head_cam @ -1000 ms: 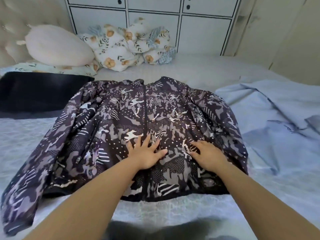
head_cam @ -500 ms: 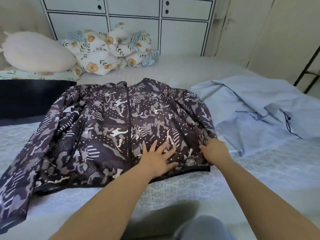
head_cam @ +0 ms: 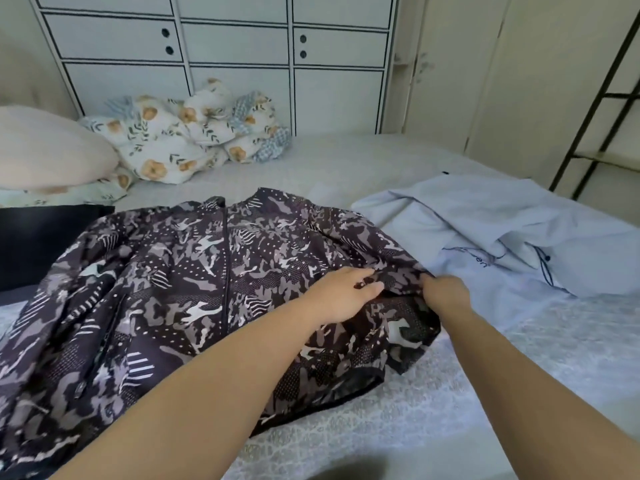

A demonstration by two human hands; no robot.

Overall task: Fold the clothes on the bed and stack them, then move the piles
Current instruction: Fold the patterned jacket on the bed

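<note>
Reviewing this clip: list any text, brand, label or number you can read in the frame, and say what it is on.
Dark embroidered lettering on the light blue shirt: only the ending "...en" shows; the rest is hidden in a fold, so the word cannot be read.
Patterned jacket: shapes, dots and stripes only, no text.
White cabinet: no labels, only round holes.

left hand (head_cam: 341,294) fingers curled, right hand (head_cam: 445,293) pinching

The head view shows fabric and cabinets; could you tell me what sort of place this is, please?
Most likely a bedroom at home: a bed with a pillow and floral bedding, and a wall of white cabinets behind.
</note>
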